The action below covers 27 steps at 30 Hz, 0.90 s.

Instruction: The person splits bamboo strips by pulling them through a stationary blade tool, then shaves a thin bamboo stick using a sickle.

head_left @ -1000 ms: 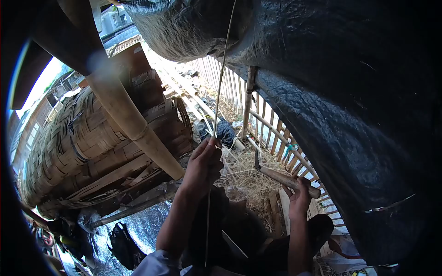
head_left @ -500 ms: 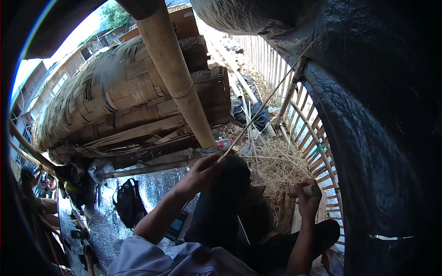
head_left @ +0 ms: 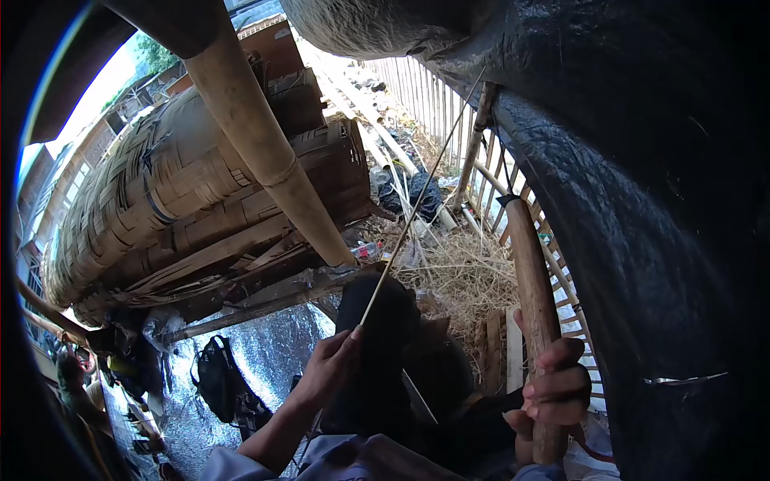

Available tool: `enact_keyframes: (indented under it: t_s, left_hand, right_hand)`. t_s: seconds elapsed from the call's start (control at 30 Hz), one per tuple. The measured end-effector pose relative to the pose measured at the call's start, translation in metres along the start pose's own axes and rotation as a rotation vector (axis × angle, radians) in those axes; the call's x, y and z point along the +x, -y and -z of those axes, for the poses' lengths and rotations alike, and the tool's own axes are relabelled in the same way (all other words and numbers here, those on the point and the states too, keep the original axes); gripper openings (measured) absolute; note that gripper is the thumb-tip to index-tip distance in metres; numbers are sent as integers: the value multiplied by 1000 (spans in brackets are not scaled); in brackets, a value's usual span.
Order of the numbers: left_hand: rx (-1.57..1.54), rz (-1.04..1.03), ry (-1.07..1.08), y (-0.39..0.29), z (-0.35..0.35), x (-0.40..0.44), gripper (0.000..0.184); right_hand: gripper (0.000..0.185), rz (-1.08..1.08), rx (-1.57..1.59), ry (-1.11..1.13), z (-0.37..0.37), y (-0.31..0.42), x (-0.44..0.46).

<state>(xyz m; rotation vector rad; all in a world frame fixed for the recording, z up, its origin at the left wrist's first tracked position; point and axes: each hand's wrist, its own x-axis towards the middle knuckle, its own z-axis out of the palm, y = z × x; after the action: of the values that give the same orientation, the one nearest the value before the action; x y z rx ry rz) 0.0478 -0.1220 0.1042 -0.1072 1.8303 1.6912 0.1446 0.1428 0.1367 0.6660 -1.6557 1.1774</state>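
Note:
My left hand (head_left: 330, 365) pinches the near end of a long thin bamboo strip (head_left: 413, 212). The strip slants up and away, its far tip in front of the dark sheeting. Fingers wrapped round it, my right hand (head_left: 555, 385) grips a long-handled knife by its thick wooden handle (head_left: 533, 280). That handle stands nearly upright, with a dark metal collar at its top; how much blade shows beyond is hard to make out. A narrow pale strip or edge (head_left: 419, 397) shows between my dark-clothed legs.
Rolled woven bamboo mats (head_left: 160, 184) lie at the left behind a thick bamboo pole (head_left: 249, 120). Black sheeting (head_left: 642, 240) hangs at the right by a slatted fence (head_left: 417, 88). Shavings (head_left: 461, 272) cover the ground ahead. A black bag (head_left: 220, 377) rests on shiny sheeting; another person (head_left: 80, 393) is far left.
My right hand has come nearer and turned the knife handle from sideways to upright. My left hand sits lower with the bamboo strip, now more steeply angled. The whole view has shifted somewhat.

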Motion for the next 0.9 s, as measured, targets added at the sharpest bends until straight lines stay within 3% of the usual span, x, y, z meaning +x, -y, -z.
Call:
enact_keyframes:
  t_s: [0.07,0.17,0.33,0.4,0.57,0.73,0.9]
  left_hand:
    - [40,-31,-2,-1,-2,2,38]
    - [58,-61,-2,-6,-5,4,37]
    - [137,-206,-43,-13,-15,16,33]
    - [168,-234,-51,-19,-18,20,31]
    - [300,-300,-98,-29,-27,30,24]
    - [291,-235,-63,-31,-29,30,23]
    - [296,-319,-67,-26,-28,37,22]
  right_hand:
    - [30,14,37,150,-7,4,12]
    - [29,-128,47,324,-22,11,8]
    - [24,-180,117,472,-34,10,-13]
    - [29,-69,58,510,-39,10,-15]
    - [24,-33,107,701,-40,11,-27]
    - [21,-95,-19,487,-39,-20,-36]
    - [21,-17,91,560,-24,-7,-19]
